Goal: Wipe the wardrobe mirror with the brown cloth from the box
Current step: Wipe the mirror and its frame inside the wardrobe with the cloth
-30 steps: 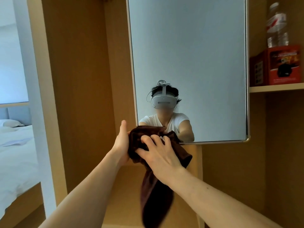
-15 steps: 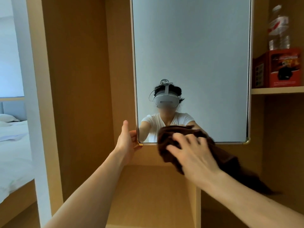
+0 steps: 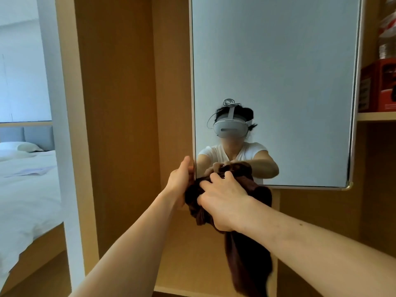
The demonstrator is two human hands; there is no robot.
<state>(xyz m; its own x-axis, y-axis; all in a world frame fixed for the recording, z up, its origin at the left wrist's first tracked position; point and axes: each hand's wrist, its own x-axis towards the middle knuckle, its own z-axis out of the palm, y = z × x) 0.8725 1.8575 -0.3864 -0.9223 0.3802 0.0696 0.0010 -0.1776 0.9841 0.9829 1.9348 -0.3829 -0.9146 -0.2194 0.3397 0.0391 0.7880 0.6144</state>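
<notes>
The right hand is gripping the brown cloth just below the centre of the frame, its fingers curling into a bunched wad and pressing it against the lower left corner of the wardrobe mirror. The rest of the cloth is hanging loose beneath the wrist, trailing toward the bottom edge of the frame. Just left of it, the left hand is holding the mirror's left edge near that same corner, thumb pointing straight up beside the frame, fingers wrapping toward the glass and mostly hiding behind the cloth. The mirror is filling the upper middle and reflecting a person in a white top wearing a headset. At the right edge a red box is sitting on a shelf, with a blurred bottle showing above it. At the far left a bed with a pillow is showing
</notes>
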